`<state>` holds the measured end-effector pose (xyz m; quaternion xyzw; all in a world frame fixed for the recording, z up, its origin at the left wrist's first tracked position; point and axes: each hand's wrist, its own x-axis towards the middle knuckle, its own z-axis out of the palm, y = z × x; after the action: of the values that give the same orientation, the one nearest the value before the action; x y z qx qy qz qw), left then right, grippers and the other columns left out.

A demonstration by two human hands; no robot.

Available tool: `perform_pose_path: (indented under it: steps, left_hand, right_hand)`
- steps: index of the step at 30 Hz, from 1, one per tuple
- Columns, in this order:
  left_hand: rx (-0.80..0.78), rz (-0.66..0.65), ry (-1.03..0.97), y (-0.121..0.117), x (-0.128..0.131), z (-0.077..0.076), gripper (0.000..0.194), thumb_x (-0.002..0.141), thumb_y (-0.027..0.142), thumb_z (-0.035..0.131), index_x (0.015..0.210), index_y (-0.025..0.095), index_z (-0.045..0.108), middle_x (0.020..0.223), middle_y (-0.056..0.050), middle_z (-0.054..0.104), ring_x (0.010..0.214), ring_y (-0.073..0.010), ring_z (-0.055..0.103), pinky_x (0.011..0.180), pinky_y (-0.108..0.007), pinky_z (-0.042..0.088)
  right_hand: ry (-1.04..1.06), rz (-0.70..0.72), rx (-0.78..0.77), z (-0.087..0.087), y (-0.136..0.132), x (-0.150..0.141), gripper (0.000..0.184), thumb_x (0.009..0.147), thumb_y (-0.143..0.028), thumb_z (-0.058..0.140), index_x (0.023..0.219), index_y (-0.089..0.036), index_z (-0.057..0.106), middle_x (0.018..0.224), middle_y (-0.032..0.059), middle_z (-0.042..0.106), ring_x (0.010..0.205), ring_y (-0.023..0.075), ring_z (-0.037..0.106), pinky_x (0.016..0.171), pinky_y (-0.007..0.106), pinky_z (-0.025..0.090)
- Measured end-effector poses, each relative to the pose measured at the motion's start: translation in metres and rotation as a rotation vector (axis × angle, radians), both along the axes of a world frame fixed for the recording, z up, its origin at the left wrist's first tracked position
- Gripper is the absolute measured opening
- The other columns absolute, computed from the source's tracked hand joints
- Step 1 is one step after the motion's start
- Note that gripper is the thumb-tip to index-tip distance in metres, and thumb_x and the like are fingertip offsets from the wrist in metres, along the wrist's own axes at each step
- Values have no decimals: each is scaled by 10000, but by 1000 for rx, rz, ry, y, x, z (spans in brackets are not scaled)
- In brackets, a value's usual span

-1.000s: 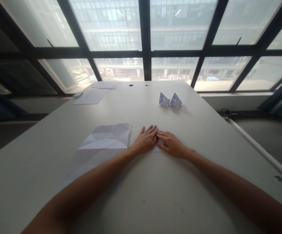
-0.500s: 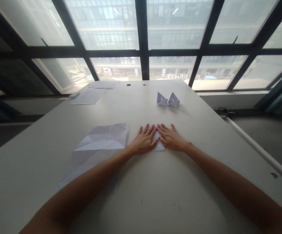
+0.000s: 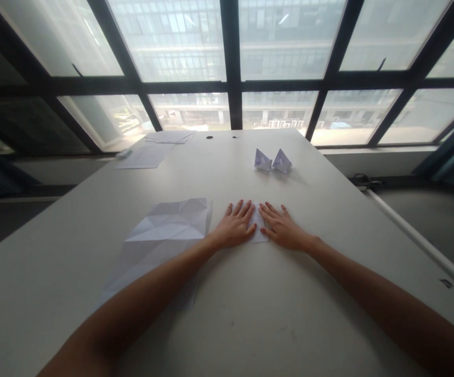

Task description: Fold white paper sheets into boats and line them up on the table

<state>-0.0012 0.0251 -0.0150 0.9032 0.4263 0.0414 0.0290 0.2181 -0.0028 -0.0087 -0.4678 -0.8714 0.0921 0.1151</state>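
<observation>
A small folded piece of white paper (image 3: 258, 232) lies flat on the table, partly covered by my hands. My left hand (image 3: 235, 225) rests palm down over its left part, fingers spread. On the right side, my right hand (image 3: 282, 226) lies flat with fingers stretched, its fingertips and thumb at the paper's right edge. A strip of the paper shows between the two hands. Left of my left hand is a large creased white sheet (image 3: 168, 225), partly hidden under my left forearm.
Two folded paper boats (image 3: 263, 161) stand side by side farther back on the white table (image 3: 227, 293). Several flat sheets (image 3: 144, 157) lie at the far left, near a small crumpled whitish item (image 3: 124, 154). Large windows rise behind the table.
My right hand has slid slightly to the right, widening the gap between the hands and showing more of the folded paper. My left hand stays flat on it.
</observation>
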Motion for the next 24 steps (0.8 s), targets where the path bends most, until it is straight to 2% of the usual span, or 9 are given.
perform_pose_path:
  steps: [4,6,13,15,18,21,24]
  left_hand:
    - [1,0,0,1,1,-1,683,1010,504,280,1589,148,204,1661,-121,165,1535,-335,109,1213,-570,84]
    - [4,0,-2,1,1,-1,689,1011,502,275,1586,129,206,1658,-130,168,1534,-343,108,1212,-575,82]
    - [-6,2,-11,0,1,0,680,1008,519,288,1587,169,212,1663,-112,162,1538,-325,99,1216,-552,93]
    - [-9,-3,-12,0,0,1,685,1008,520,289,1586,162,212,1662,-119,162,1537,-330,98,1214,-559,91]
    - [-14,-27,-23,0,1,2,688,1006,530,295,1588,172,210,1660,-122,170,1537,-332,105,1206,-587,90]
    - [-8,-32,-56,0,1,2,651,1008,517,308,1578,208,243,1658,-105,195,1538,-302,125,1209,-578,108]
    - [20,97,-110,3,2,0,620,1011,498,318,1547,187,316,1639,-123,257,1526,-294,183,1216,-541,151]
  right_hand:
    - [2,-98,18,-10,7,3,659,1001,-407,374,1591,-168,204,1647,144,216,1539,298,120,1183,666,100]
    - [18,-99,32,-11,8,7,659,999,-406,388,1590,-175,213,1650,144,213,1542,289,106,1188,653,90]
    - [50,156,-188,4,9,24,966,861,-612,609,1604,-269,95,1676,115,61,1542,299,-17,1202,609,14]
    - [108,145,-190,4,9,24,914,882,-584,597,1602,-279,125,1671,115,111,1544,288,28,1206,601,41]
    - [175,43,-97,0,6,13,693,979,-484,462,1589,-263,218,1642,114,244,1539,272,130,1199,614,100]
    - [131,64,-41,-5,1,-1,666,997,-451,420,1587,-206,230,1635,124,259,1532,268,171,1203,606,110]
    - [71,73,-29,-5,-1,-7,663,1000,-446,405,1583,-175,241,1633,137,259,1529,277,185,1203,611,101]
